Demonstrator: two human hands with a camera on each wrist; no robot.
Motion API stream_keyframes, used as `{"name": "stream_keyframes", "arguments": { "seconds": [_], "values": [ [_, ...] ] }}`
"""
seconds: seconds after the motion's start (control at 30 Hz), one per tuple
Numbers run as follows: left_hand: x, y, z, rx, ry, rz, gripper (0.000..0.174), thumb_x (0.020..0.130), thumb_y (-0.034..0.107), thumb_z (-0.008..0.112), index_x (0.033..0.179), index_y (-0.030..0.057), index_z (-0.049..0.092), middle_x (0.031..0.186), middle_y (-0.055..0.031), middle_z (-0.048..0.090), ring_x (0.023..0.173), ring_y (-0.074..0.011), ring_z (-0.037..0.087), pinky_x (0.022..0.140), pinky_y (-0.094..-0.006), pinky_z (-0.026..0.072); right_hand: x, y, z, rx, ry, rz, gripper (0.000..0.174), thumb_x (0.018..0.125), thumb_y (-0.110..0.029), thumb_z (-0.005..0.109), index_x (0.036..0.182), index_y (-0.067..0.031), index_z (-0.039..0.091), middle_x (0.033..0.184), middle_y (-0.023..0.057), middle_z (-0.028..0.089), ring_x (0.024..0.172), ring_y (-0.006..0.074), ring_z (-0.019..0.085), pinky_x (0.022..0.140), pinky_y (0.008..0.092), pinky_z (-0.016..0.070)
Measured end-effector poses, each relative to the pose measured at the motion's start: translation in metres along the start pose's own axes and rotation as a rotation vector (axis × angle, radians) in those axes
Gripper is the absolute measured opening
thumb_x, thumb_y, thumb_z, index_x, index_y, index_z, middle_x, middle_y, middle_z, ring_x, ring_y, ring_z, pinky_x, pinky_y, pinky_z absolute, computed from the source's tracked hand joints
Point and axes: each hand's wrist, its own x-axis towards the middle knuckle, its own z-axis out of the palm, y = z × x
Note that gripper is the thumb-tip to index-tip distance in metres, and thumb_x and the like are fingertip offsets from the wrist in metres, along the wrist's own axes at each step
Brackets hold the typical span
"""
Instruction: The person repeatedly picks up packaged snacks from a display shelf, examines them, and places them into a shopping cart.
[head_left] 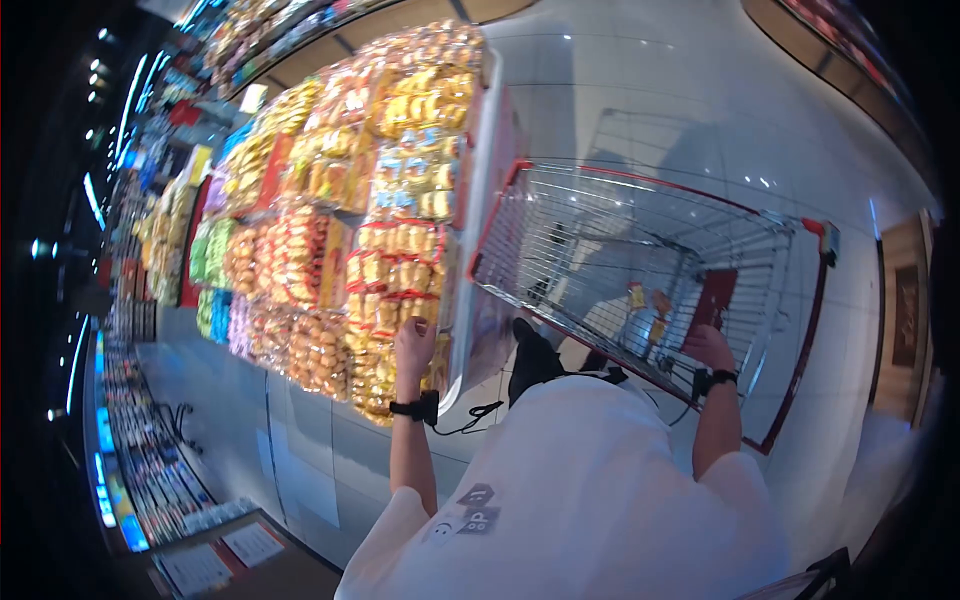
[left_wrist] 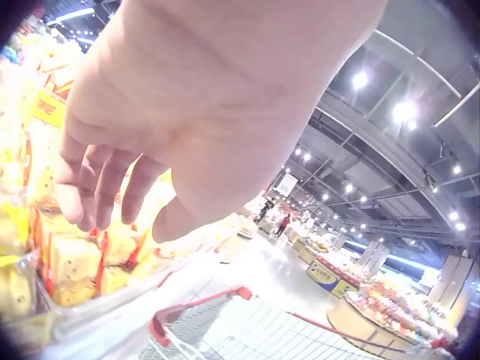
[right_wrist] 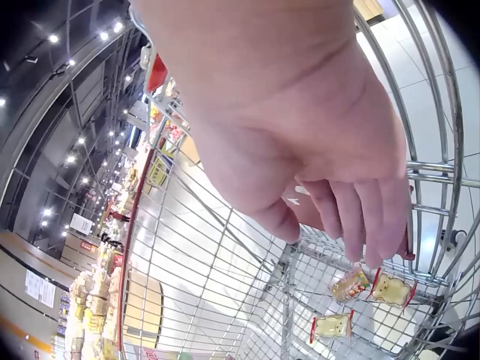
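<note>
"Ceiling lights [left_wrist: 405, 112] blaze over the shop, and pale floor tiles [head_left: 640, 40] spread around that cart [head_left: 640, 173]. What's at the stand [head_left: 482, 180]?"

"Packaged buns [head_left: 395, 270], heaped in rows, lots of them in clear wrap with red or yellow trim. The shopper's left hand [head_left: 413, 345] is over the near side of them."

"Holding any?"

"None that I can see. Its fingers hang loosely bent, slightly apart. Whether the tips touch a wrapper, I can't tell."

"And the right hand [head_left: 708, 348]?"

"Over the cart, beside the red panel [head_left: 713, 300]. Its fingers droop, close together, the thumb apart from them. Nothing shows in its grasp, though I can't say if it touches the panel."

"Anything in the cart?"

"3 small packs [right_wrist: 392, 291], lying on the wire bottom below that hand: 2 near each other, 1 off to the side."

"Both wrists wear something?"

"Yes, 2 black straps [head_left: 415, 406], 1 on each, below the sleeves of a white shirt [head_left: 600, 480]."
</note>
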Motion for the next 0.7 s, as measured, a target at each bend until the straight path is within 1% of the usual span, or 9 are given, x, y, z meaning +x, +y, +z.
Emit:
{"name": "stream_keyframes", "arguments": {
  "seconds": [0.07,0.1,0.17,0.3,0.4,0.47,0.5,0.57,0.7],
  "values": [
    [0.024,-0.042,0.006,0.195,0.183,0.098,0.032,0.082,0.020,0.072,0.102,-0.0029,0.064,0.094,-0.0221,0.070,0.090,-0.0381,0.068,0.080,-0.0456,0.0535,-0.003,-0.005,0.005,-0.045,0.119,0.018,0.049,0.094,-0.035,0.054,0.127,0.0011,0.055,0.118,0.0216,0.064,0.100,0.0343,0.066,0.088,0.0446,0.0537],
    [0.038,-0.060,0.009,0.205,0.205,0.059,0.038,0.078,0.020,0.075,0.105,-0.0028,0.062,0.100,-0.0244,0.066,0.096,-0.0409,0.064,0.084,-0.0481,0.0512,-0.007,-0.008,0.010,-0.073,0.155,0.010,0.050,0.094,-0.035,0.054,0.129,0.0012,0.053,0.118,0.0220,0.063,0.099,0.0346,0.066,0.086,0.0458,0.0542],
    [0.051,-0.062,0.004,0.232,0.269,0.038,0.041,0.077,0.020,0.076,0.108,-0.0028,0.061,0.102,-0.0250,0.063,0.098,-0.0418,0.062,0.086,-0.0480,0.0504,-0.011,-0.012,0.010,-0.096,0.183,-0.006,0.053,0.094,-0.033,0.056,0.133,0.0013,0.048,0.118,0.0221,0.063,0.096,0.0344,0.067,0.078,0.0462,0.0558],
    [0.057,-0.046,-0.004,0.349,0.332,0.025,0.051,0.073,0.021,0.080,0.114,-0.0017,0.059,0.110,-0.0245,0.056,0.107,-0.0432,0.055,0.091,-0.0496,0.0472,-0.030,-0.019,0.021,-0.087,0.218,-0.068,0.051,0.094,-0.032,0.057,0.132,0.0010,0.048,0.119,0.0214,0.063,0.097,0.0335,0.067,0.073,0.0423,0.0560],
    [0.059,-0.044,-0.011,0.445,0.396,0.026,0.054,0.074,0.023,0.080,0.116,-0.0025,0.058,0.113,-0.0226,0.053,0.113,-0.0409,0.051,0.092,-0.0506,0.0451,-0.038,-0.020,0.028,-0.107,0.286,-0.135,0.046,0.094,-0.033,0.057,0.126,0.0002,0.053,0.114,0.0199,0.065,0.092,0.0321,0.069,0.074,0.0438,0.0547],
    [0.053,-0.039,-0.021,0.450,0.466,-0.241,0.055,0.075,0.028,0.078,0.117,-0.0035,0.059,0.116,-0.0214,0.051,0.117,-0.0394,0.048,0.094,-0.0513,0.0426,-0.042,-0.013,0.028,-0.090,0.260,-0.201,0.038,0.093,-0.031,0.059,0.117,-0.0008,0.058,0.100,0.0144,0.068,0.081,0.0263,0.069,0.065,0.0400,0.0542],
    [0.055,-0.055,-0.017,0.487,0.498,-0.245,0.058,0.075,0.033,0.078,0.116,-0.0033,0.059,0.119,-0.0207,0.049,0.117,-0.0380,0.046,0.094,-0.0514,0.0404,-0.044,-0.010,0.031,-0.091,0.263,-0.204,0.038,0.093,-0.031,0.059,0.117,-0.0008,0.058,0.100,0.0144,0.068,0.081,0.0263,0.069,0.065,0.0400,0.0542],
    [0.058,-0.083,-0.005,0.534,0.544,-0.221,0.059,0.075,0.034,0.079,0.116,-0.0033,0.059,0.119,-0.0207,0.049,0.116,-0.0379,0.046,0.095,-0.0515,0.0395,-0.042,-0.002,0.036,-0.046,0.245,-0.229,0.030,0.092,-0.026,0.060,0.111,-0.0026,0.063,0.085,0.0083,0.068,0.068,0.0200,0.067,0.056,0.0339,0.0530],
    [0.058,-0.088,-0.004,0.575,0.577,-0.192,0.059,0.072,0.037,0.080,0.113,-0.0013,0.060,0.119,-0.0193,0.049,0.113,-0.0368,0.046,0.094,-0.0504,0.0384,-0.054,-0.001,0.062,-0.178,0.288,-0.237,0.029,0.092,-0.024,0.061,0.109,-0.0009,0.063,0.086,0.0093,0.067,0.069,0.0209,0.068,0.053,0.0327,0.0520]
  ]
}}
